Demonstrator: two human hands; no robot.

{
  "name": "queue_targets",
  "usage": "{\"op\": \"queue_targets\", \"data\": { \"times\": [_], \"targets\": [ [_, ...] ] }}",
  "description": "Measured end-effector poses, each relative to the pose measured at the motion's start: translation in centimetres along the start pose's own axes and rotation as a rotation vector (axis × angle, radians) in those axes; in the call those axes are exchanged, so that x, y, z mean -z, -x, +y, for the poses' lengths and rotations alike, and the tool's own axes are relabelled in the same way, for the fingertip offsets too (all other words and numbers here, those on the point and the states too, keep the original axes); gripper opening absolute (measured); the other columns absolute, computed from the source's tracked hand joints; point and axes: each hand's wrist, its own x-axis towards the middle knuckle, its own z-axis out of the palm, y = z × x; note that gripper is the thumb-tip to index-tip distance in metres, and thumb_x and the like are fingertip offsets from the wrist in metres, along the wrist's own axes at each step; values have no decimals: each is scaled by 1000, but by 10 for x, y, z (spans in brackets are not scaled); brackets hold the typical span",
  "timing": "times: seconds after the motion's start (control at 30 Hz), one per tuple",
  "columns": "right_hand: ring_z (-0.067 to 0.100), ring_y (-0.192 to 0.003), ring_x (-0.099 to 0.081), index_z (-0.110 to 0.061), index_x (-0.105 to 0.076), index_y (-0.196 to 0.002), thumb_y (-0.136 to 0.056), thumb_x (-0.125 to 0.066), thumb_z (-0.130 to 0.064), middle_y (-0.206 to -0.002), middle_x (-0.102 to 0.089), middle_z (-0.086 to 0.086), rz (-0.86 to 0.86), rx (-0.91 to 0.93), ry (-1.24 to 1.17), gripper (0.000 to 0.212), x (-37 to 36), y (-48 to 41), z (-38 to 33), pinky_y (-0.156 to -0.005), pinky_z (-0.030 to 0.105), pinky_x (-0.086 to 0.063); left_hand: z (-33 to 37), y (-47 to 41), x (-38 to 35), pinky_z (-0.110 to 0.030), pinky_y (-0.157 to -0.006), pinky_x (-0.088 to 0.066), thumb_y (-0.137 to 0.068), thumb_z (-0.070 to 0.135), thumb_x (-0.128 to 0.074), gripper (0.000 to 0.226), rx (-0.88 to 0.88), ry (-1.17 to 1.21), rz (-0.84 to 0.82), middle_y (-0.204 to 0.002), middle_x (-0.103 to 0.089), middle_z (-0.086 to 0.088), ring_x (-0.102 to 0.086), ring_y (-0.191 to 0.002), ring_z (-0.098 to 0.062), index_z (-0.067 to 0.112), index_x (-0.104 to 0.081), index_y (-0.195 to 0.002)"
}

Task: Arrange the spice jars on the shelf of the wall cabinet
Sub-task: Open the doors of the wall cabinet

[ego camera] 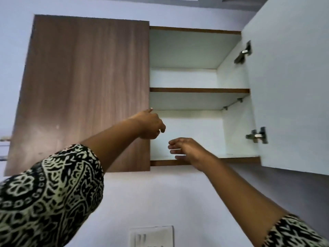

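Counting first, we find one cabinet on the wall, with two doors. The brown door on its left half is closed. The white door on its right side is swung wide open and carries two metal hinges, an upper hinge and a lower hinge.

Inside the open half sits one shelf, edged in brown, splitting the space into two compartments, upper and lower. Two small pins show under its right end. The base board closes the cabinet below. Where the jars are we cannot tell.

We see two hands and two patterned black-and-cream sleeves, the left sleeve and the right sleeve.

The left hand is at the free edge of the brown door, below shelf height. One finger points up along that edge and the others curl down. Whether it grips the door we cannot tell.

The right hand hovers before the lower compartment, just above the base board. Its fingers are loosely stretched towards the brown door and hold nothing.

The cabinet's inner faces are plain white. The wall around and below the cabinet is pale lilac. One white switch plate is set in it well below the cabinet.
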Motion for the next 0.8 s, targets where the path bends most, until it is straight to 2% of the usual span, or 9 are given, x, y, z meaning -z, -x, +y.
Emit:
{"op": "queue_targets", "data": {
  "times": [0.07,0.13,0.2,0.27,0.37,0.6,0.67,0.73,0.8],
  "targets": [
    [20,-97,-58,-11,-60,-103,-97,-40,-15,-96,-61,3,-31,-66,-93,21,-30,-24,8,-78,28,-49,-19,-8,-20,-47,-118,-1,-99,30,-31,41,-60,-88,-50,-147,-44,1,-31,-141,-18,27,-44,-138],
    [20,-100,-57,-9,-59,-109,-97,-41,-15,-103,-60,6,-55,-107,-164,22,-51,-40,13,-77,27,-49,-27,-15,-31,-48,-117,4,-100,31,-29,43,-111,-222,-81,-150,-39,1,-22,-145,-20,24,-42,-140],
    [20,-95,-60,-8,-61,-104,-97,-39,-14,-102,-62,6,-80,-131,-232,24,-63,-51,17,-71,25,-50,-32,-23,-41,-48,-117,6,-100,33,-25,44,-147,-346,-89,-149,-41,2,-21,-145,-21,23,-44,-139],
    [18,-88,-62,-10,-63,-94,-95,-37,-13,-95,-65,5,-94,-136,-261,27,-70,-57,19,-71,26,-51,-35,-26,-47,-48,-117,5,-100,32,-24,43,-163,-385,-73,-141,-50,1,-29,-141,-23,22,-49,-134],
    [21,-91,-63,-10,-64,-94,-94,-36,-10,-97,-66,6,-97,-116,-292,28,-68,-57,22,-79,30,-51,-36,-19,-41,-46,-118,-2,-100,31,-26,39,-182,-371,-11,-130,-56,0,-40,-132,-23,23,-53,-127],
    [23,-78,-62,-7,-63,-94,-92,-36,-2,-88,-64,10,-270,-9,-327,27,-57,-11,2,-86,35,-52,-41,38,-1,-39,-118,-17,-95,20,-35,37,-234,-317,180,-129,-54,4,-41,-126,-20,27,-50,-128],
    [24,-79,-63,-7,-63,-95,-92,-40,0,-88,-65,9,-353,47,-356,24,-60,14,-8,-87,37,-52,-43,67,17,-33,-111,-25,-96,24,-31,34,-263,-276,246,-119,-57,5,-45,-114,-17,26,-55,-120],
    [21,-78,-65,-9,-64,-95,-91,-47,1,-86,-68,6,-417,116,-414,20,-71,34,-10,-82,33,-55,-48,94,30,-29,-91,-36,-94,31,-22,42,-313,-194,402,-100,-61,5,-45,-93,-14,23,-61,-106],
    [14,-75,-68,-9,-64,-95,-89,-53,0,-85,-69,3,-467,157,-491,16,-89,57,-18,-75,26,-58,-57,125,47,-28,-72,-40,-90,34,-20,46,-327,-152,448,-83,-59,3,-38,-78,-12,20,-64,-89]
  ]
}}
